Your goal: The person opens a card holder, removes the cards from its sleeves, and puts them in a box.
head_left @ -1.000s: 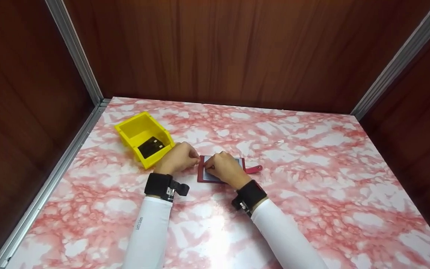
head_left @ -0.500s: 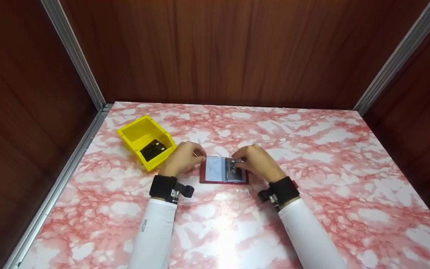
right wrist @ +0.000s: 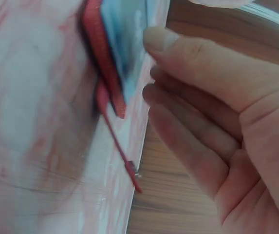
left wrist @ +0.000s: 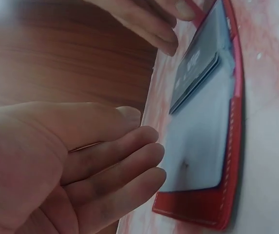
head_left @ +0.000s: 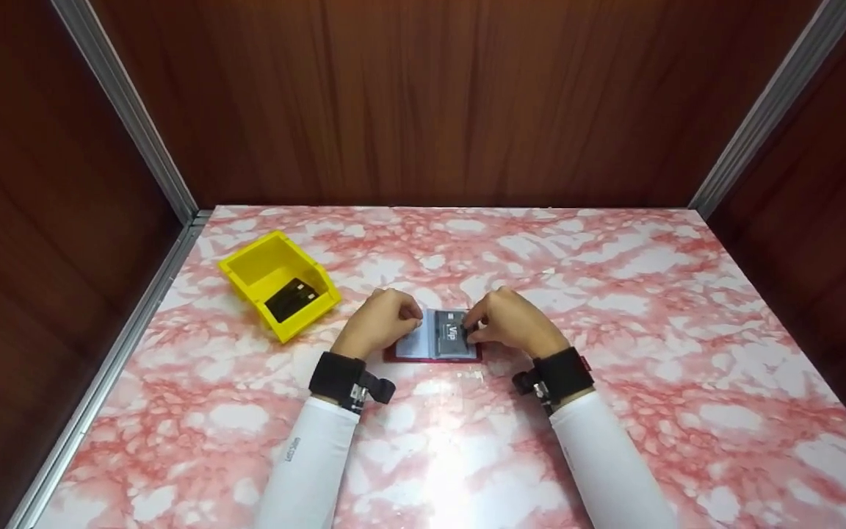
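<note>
Flanking an unfolded red card holder with pale stitching (left wrist: pixel 193 207) on a pink-and-white marbled counter (head_left: pixel 614 294), a person's two bare hands face each other, near but apart. The left hand (head_left: pixel 379 321), at the holder's 9 o'clock, is loosely curved, thumb close to the bent fingers; the left wrist view shows nothing gripped. Its fingertips stand near the cloudy clear plastic page (left wrist: pixel 197 151) on the holder's left half, though whether they touch it cannot be told. The right hand (head_left: pixel 517 321), at 3 o'clock, has its thumb and gently bent fingers parted by a small gap, with nothing visible between them. Those tips are at the outer edge of a dark grey rectangular card lettered "Vip" (head_left: pixel 451 334), which lies on the holder's right half; contact is unclear from these angles. A slim red strap with a metal snap (right wrist: pixel 131 171) extends from the holder near the right hand. Between 9 and 10 o'clock of the holder sits a yellow plastic bin (head_left: pixel 265 261), flat black cards (head_left: pixel 291 299) in its 5 o'clock end. Black wristbands (head_left: pixel 338 376) and white sleeves (head_left: pixel 309 455) cover both arms.
</note>
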The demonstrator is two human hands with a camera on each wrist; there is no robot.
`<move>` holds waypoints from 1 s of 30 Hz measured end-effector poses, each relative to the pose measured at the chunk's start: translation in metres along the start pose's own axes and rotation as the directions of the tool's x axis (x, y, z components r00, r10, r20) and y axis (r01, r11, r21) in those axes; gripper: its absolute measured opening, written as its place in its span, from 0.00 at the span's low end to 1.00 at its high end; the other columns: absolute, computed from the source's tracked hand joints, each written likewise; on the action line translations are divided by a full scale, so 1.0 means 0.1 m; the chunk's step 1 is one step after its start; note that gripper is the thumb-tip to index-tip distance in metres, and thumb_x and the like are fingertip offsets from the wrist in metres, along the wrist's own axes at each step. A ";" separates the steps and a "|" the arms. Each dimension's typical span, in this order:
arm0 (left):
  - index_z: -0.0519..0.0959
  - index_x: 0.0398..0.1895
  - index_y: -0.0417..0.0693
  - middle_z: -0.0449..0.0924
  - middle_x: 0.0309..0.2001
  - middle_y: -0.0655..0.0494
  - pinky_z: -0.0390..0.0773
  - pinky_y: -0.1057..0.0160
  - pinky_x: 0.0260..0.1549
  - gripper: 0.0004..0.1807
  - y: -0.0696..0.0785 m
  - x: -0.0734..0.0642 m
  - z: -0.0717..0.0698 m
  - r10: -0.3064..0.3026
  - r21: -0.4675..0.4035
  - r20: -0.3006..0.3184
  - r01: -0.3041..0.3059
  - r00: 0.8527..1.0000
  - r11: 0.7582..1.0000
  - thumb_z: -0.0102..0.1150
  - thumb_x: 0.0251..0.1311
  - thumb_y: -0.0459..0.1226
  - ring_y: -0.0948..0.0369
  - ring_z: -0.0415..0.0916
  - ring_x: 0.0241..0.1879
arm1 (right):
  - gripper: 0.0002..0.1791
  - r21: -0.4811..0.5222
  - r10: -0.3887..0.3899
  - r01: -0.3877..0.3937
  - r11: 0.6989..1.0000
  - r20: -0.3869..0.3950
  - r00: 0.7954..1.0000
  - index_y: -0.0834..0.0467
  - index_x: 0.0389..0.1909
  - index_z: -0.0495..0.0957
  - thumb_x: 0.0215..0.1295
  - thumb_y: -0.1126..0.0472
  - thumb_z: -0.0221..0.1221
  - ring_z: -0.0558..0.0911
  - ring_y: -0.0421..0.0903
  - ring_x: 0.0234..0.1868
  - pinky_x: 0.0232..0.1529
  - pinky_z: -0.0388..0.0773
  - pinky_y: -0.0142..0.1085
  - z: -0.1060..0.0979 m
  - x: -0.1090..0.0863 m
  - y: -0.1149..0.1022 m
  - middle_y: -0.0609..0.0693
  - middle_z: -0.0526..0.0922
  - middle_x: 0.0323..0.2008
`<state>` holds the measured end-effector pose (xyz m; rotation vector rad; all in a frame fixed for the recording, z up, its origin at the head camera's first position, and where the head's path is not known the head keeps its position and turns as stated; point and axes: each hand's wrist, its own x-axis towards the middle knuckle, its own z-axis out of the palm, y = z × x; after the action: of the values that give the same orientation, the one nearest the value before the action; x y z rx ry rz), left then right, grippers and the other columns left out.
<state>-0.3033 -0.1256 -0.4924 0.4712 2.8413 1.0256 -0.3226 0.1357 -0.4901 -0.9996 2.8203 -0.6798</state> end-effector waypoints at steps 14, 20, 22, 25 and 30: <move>0.93 0.39 0.46 0.93 0.38 0.51 0.82 0.63 0.41 0.04 0.02 0.05 0.18 -0.013 -0.001 -0.038 0.013 0.999 1.000 0.71 0.69 0.35 0.62 0.82 0.35 | 0.10 -0.010 -0.054 0.054 0.998 -0.002 0.999 0.57 0.42 0.95 0.60 0.62 0.79 0.93 0.46 0.49 0.51 0.89 0.46 0.06 0.01 0.05 0.50 0.96 0.44; 0.93 0.38 0.45 0.92 0.36 0.51 0.79 0.63 0.40 0.04 -0.01 0.05 0.21 -0.048 0.008 -0.057 0.049 0.997 0.999 0.71 0.68 0.34 0.62 0.80 0.35 | 0.10 -0.011 -0.054 0.054 0.998 -0.018 0.998 0.57 0.43 0.95 0.60 0.62 0.79 0.93 0.47 0.48 0.50 0.90 0.46 0.10 0.01 0.04 0.51 0.96 0.44; 0.93 0.37 0.44 0.92 0.35 0.51 0.78 0.64 0.39 0.04 -0.02 0.05 0.22 -0.064 0.010 -0.066 0.064 0.996 0.998 0.71 0.68 0.34 0.61 0.79 0.34 | 0.10 -0.007 -0.049 0.048 0.999 -0.022 0.999 0.58 0.43 0.95 0.61 0.61 0.79 0.93 0.47 0.48 0.51 0.90 0.46 0.10 0.01 0.04 0.51 0.96 0.44; 0.93 0.37 0.44 0.92 0.35 0.51 0.76 0.65 0.37 0.04 -0.03 0.05 0.24 -0.085 -0.006 -0.070 0.085 0.994 0.996 0.72 0.68 0.34 0.62 0.77 0.33 | 0.11 -0.009 -0.046 0.046 0.999 -0.021 0.999 0.57 0.44 0.95 0.61 0.61 0.78 0.93 0.47 0.49 0.51 0.90 0.46 0.10 0.01 0.04 0.51 0.96 0.45; 0.93 0.38 0.45 0.92 0.36 0.52 0.75 0.67 0.35 0.04 -0.03 0.03 0.25 -0.131 -0.032 -0.067 0.129 0.989 0.991 0.72 0.68 0.35 0.63 0.77 0.32 | 0.10 -0.026 -0.054 0.053 0.998 -0.025 0.998 0.56 0.43 0.95 0.61 0.61 0.78 0.93 0.46 0.48 0.51 0.90 0.45 0.12 0.01 0.06 0.50 0.96 0.44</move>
<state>-0.3027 -0.1111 -0.5133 0.2489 2.8690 1.0756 -0.3244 0.1342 -0.5030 -1.0821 2.8405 -0.6695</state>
